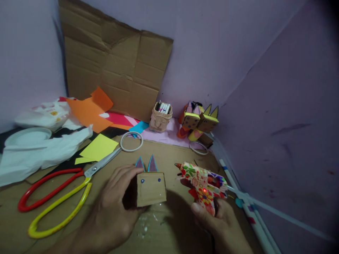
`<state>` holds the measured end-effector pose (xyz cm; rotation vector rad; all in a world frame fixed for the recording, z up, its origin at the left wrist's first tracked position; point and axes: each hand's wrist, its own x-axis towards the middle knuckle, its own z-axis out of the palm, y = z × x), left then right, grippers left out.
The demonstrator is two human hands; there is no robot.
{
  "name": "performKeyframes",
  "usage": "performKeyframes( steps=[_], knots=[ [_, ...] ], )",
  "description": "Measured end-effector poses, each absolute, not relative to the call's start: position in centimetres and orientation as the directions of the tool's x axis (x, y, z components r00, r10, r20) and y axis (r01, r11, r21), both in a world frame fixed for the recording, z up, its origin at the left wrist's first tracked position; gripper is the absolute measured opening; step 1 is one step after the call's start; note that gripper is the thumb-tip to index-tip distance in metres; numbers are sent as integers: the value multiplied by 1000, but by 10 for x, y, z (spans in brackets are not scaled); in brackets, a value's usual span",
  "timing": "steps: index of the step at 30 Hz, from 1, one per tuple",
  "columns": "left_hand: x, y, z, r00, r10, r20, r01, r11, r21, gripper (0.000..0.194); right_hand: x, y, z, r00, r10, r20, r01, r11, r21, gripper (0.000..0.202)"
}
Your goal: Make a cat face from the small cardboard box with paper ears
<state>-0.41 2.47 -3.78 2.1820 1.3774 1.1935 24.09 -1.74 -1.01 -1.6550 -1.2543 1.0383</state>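
My left hand (116,201) is closed around the left side of a small cardboard animal head (151,190). The head is box-shaped, with two dark eye dots and two pointed purple ears edged in blue on top. Its left side and my fingertips behind it are partly hidden. In my right hand (221,220) is a hot glue gun (202,183) with a flower pattern, gripped by its handle. A small red light glows on its body, and its nozzle points left toward the cardboard head without touching it.
Large scissors (91,171) with red and yellow handles lie at left beside yellow paper (99,147). Behind are a tape ring (131,141), a marker holder (160,121) and two finished-looking animal figures (200,121). A cardboard sheet (113,60) leans on the wall; white sticks (254,218) lie right.
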Motion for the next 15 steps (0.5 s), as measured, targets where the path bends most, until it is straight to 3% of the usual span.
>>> performKeyframes(
  steps=[6, 10, 15],
  knots=[
    [-8, 26, -37, 231, 822, 520, 631, -534, 563, 51, 248, -21, -2, 26, 969, -245, 199, -245, -949, 38],
    [-10, 25, -40, 254, 814, 523, 628, -550, 551, 53, 249, -23, -5, -62, 935, -349, 222, -328, -918, 44],
    [-11, 23, -39, 314, 793, 522, 628, -586, 512, 60, 247, -28, -11, -74, 954, -291, 199, -271, -942, 39]
  ],
)
